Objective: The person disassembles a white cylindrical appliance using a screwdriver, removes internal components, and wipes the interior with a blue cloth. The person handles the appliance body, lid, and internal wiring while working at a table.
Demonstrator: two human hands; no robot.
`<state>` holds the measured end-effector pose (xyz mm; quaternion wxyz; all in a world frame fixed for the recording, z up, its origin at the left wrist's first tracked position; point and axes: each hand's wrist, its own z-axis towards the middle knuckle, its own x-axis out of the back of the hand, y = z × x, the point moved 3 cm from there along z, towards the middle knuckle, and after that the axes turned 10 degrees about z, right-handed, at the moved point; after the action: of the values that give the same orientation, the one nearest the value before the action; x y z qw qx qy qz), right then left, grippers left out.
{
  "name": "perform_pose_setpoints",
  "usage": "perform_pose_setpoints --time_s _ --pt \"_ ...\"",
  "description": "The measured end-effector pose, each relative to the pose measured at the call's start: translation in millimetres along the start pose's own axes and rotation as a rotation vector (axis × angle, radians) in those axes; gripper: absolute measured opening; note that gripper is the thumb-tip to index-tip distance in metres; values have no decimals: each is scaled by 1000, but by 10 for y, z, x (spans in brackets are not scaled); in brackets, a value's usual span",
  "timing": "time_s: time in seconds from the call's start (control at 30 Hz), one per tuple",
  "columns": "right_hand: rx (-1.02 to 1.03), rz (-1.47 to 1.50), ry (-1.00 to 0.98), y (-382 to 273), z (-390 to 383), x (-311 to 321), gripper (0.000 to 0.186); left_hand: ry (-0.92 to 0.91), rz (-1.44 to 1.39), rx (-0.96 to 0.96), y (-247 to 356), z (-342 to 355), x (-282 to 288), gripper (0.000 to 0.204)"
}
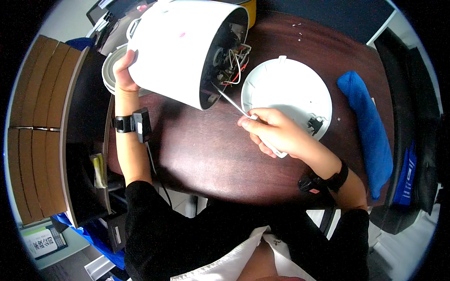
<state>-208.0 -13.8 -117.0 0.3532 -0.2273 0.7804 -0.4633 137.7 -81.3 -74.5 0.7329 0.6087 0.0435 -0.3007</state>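
- Closest to me: person in a black top [164, 229], white collar, seated at a dark wood table [206, 159].
- Black wrist straps on both arms; left one [124, 124] carries a small box, a cable running down beside the arm.
- Right hand [276, 131]: closed round the pale handle of a screwdriver [233, 103]. Shaft points up-left, tip at the open end of the pot. Can't tell if it touches anything.
- Left hand [125, 72]: holding the white pot [173, 51] at its left end, thumb on the wall, other fingers hidden.
- Pot: tipped over at the table's far left, open end facing right. Loose wires [236, 63], white and red, stick out.
- Right of the pot: round white cover [272, 84], flat on the table, black part [315, 123] on it near the right hand's wrist.
- Right side: blue cloth bundle [368, 126].
- Behind the left hand: pale round lid [110, 70].
- Far edge: small white bits [300, 33] scattered; something yellow [252, 13] behind the pot.
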Motion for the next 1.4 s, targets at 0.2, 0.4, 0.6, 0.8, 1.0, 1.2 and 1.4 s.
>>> perform_pose_setpoints --time_s 0.2,0.4,0.6,0.8,1.0,1.2,1.4 --pt "-29 -1 -10 11 19 -10 27 3 -19 13 13 -39 85 65" --pt "-56 -77 -6 -25 13 -22 24 -10 -9 -3 18 -18 62 66" --pt "279 -616 164 -111 5 -9 25 8 -5 1 11 -6 71 66" --pt "543 -1510 409 -227 -83 -44 14 28 27 -9 36 -34 76 66" --pt "494 -1262 388 -346 -185 46 19 160 120 -7 69 -110 361 70" --pt "356 -1006 337 -271 -444 182 22 124 225 16 50 -95 288 79" --pt "393 -942 395 -247 -604 195 22 -143 62 -25 -22 -43 208 85"
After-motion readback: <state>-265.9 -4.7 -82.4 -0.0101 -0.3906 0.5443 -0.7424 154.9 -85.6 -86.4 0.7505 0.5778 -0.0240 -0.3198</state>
